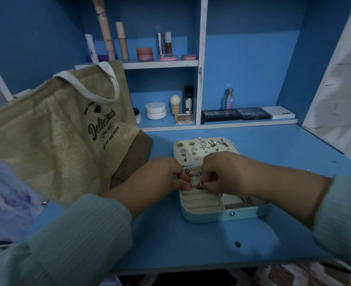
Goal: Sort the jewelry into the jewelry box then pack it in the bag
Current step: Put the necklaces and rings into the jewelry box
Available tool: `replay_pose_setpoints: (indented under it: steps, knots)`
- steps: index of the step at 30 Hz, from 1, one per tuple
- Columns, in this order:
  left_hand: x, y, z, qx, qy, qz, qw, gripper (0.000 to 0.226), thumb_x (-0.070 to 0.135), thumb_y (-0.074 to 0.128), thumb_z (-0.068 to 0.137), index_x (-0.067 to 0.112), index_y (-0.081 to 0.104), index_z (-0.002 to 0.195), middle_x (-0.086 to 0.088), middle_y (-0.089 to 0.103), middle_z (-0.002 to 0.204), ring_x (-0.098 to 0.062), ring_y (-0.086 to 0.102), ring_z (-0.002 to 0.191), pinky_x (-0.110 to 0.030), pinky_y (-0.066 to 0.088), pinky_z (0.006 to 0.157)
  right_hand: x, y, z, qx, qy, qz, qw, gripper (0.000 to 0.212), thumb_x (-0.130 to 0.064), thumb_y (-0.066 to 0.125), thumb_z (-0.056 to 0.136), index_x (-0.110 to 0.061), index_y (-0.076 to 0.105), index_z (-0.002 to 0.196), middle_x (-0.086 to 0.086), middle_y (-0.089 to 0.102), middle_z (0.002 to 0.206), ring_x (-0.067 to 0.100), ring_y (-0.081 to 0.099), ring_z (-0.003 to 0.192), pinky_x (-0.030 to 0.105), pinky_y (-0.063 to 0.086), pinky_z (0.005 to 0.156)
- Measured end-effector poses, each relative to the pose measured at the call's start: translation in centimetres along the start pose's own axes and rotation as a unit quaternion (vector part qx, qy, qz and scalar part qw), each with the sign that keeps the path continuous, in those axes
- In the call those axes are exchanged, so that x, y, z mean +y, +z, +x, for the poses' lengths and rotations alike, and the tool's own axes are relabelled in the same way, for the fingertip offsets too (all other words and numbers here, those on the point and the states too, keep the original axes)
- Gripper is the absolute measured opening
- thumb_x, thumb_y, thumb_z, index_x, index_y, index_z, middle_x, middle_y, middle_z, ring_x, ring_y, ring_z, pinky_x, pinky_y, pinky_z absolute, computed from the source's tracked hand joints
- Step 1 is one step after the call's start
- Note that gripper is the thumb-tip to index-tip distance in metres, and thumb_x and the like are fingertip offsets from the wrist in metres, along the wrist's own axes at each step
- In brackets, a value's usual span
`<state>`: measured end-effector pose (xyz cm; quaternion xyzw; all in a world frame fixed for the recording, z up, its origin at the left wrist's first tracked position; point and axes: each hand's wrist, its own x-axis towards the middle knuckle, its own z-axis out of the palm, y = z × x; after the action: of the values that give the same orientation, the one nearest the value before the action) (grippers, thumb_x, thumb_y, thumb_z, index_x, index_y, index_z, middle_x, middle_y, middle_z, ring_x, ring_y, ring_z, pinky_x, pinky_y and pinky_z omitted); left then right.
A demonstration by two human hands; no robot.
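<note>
Blue bench (191, 244): open jewelry box (222, 215) mid-bench, both hands over its ring rolls. Left hand (160, 178) and right hand (222, 172) each pinch a ring (200, 185). Burlap bag (57, 137) at left edge; cosmetics (156, 110) on rear shelves.

Blue desk (191, 240), white shelf unit (202, 58) rising at its back, pink jar (144, 54) on the upper shelf, white round jars (155, 110) and dark eyeshadow palettes (235, 114) on the lower shelf
</note>
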<state>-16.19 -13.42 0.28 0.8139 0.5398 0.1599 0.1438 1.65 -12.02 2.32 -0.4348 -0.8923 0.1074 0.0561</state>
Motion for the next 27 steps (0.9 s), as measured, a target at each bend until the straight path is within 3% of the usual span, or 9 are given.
replay_pose_setpoints:
  steps: [3, 5, 9, 14, 21, 24, 27]
  knots:
    - [-0.12, 0.10, -0.01, 0.006, 0.014, 0.013, 1.000, 0.019, 0.026, 0.072, 0.078, 0.017, 0.073, 0.095, 0.010, 0.054, 0.087, -0.002, 0.049, 0.087, -0.012, 0.032, 0.073, 0.44, 0.08, -0.38, 0.027, 0.006, 0.055, 0.998, 0.008, -0.017, 0.064, 0.083, -0.010, 0.069, 0.082, -0.010, 0.057, 0.073, 0.002, 0.050, 0.062, 0.011, 0.041, 0.058]
    - [-0.02, 0.10, -0.08, 0.000, 0.022, 0.025, 0.999, 0.020, 0.025, 0.071, 0.080, 0.021, 0.072, 0.099, 0.007, 0.058, 0.092, -0.004, 0.051, 0.090, -0.011, 0.034, 0.077, 0.59, 0.15, -0.49, 0.037, 0.005, 0.074, 0.997, 0.005, -0.018, 0.065, 0.083, -0.015, 0.067, 0.079, -0.012, 0.055, 0.071, 0.001, 0.050, 0.061, 0.010, 0.041, 0.058]
    - [0.35, 0.07, -0.05, -0.031, 0.027, 0.069, 0.997, 0.022, 0.027, 0.065, 0.084, 0.030, 0.070, 0.105, -0.001, 0.057, 0.105, -0.016, 0.052, 0.104, -0.032, 0.041, 0.092, 0.63, 0.18, -0.56, 0.039, 0.010, 0.083, 0.996, 0.010, -0.018, 0.066, 0.081, -0.023, 0.062, 0.073, -0.009, 0.059, 0.074, 0.004, 0.052, 0.064, 0.022, 0.047, 0.066]
    - [0.73, -0.03, 0.10, -0.074, 0.028, 0.156, 0.985, 0.028, 0.034, 0.056, 0.090, 0.038, 0.063, 0.117, -0.001, 0.051, 0.113, -0.018, 0.045, 0.111, -0.032, 0.039, 0.093, 0.59, -0.05, -0.45, 0.029, 0.019, 0.080, 0.996, 0.012, -0.018, 0.066, 0.080, -0.025, 0.061, 0.072, -0.013, 0.056, 0.067, 0.002, 0.051, 0.060, 0.021, 0.046, 0.063]
    - [0.39, 0.10, 0.46, -0.087, 0.030, 0.102, 0.991, 0.024, 0.027, 0.062, 0.087, 0.036, 0.068, 0.109, -0.002, 0.049, 0.102, -0.020, 0.048, 0.106, -0.033, 0.040, 0.092, 0.37, -0.12, -0.11, 0.019, 0.022, 0.071, 0.997, 0.005, -0.016, 0.066, 0.080, -0.019, 0.067, 0.077, -0.013, 0.056, 0.068, 0.001, 0.049, 0.059, 0.014, 0.041, 0.058]
    - [0.42, 0.05, 0.41, -0.089, 0.030, 0.097, 0.991, 0.024, 0.026, 0.061, 0.088, 0.034, 0.068, 0.110, 0.004, 0.039, 0.091, -0.019, 0.047, 0.102, -0.029, 0.040, 0.088, 0.26, -0.24, 0.07, -0.001, 0.020, 0.055, 0.998, 0.004, -0.015, 0.066, 0.080, -0.015, 0.069, 0.079, -0.005, 0.063, 0.077, 0.009, 0.056, 0.068, 0.021, 0.047, 0.063]
    - [0.51, 0.02, 0.32, -0.083, 0.035, 0.081, 0.993, 0.023, 0.025, 0.063, 0.087, 0.032, 0.070, 0.107, 0.002, 0.044, 0.092, -0.021, 0.049, 0.103, -0.032, 0.041, 0.089, 0.12, -0.36, 0.34, -0.030, 0.014, 0.018, 0.999, 0.010, -0.017, 0.064, 0.080, -0.013, 0.073, 0.085, 0.000, 0.067, 0.085, 0.013, 0.060, 0.076, 0.024, 0.049, 0.069]
